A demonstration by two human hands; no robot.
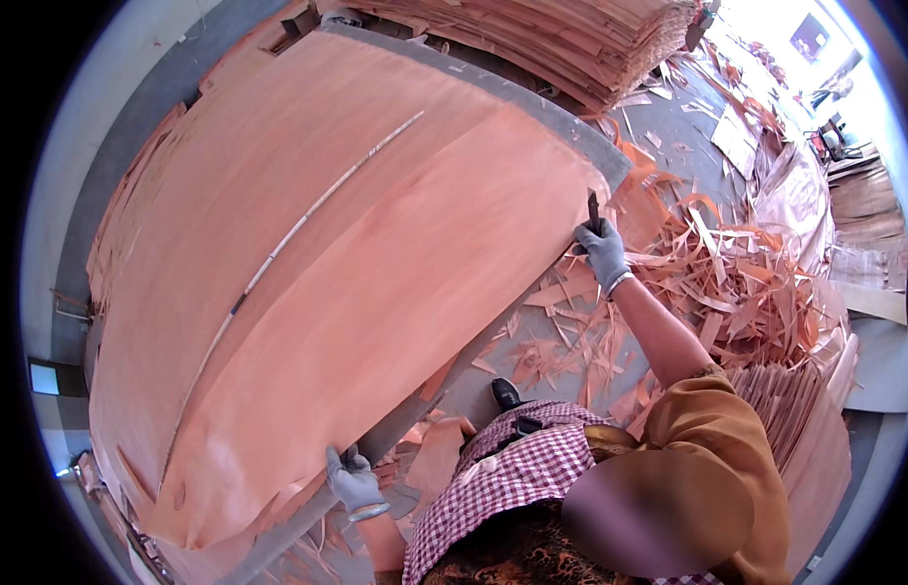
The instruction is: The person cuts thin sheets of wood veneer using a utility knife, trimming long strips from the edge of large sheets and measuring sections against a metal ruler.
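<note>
A large pinkish wood veneer sheet [395, 273] lies on a stack over a grey bench with a visible edge [517, 93]. My right hand [600, 252], in a grey glove, is closed on a dark narrow tool [592, 211] held upright at the sheet's right corner. My left hand [355, 480], also gloved, is at the sheet's near edge toward the bottom, fingertips on or just beside it; whether it grips the edge is unclear. A long, thin pale rod [308, 214] lies along the sheet, left of both hands.
A tall veneer stack [571, 39] stands at the far side. Torn strips and scraps [727, 292] cover much of the grey floor on the right. More stacked sheets [795, 419] lie at my right. My shoe [505, 392] shows below the bench edge, beside my checked apron [493, 468].
</note>
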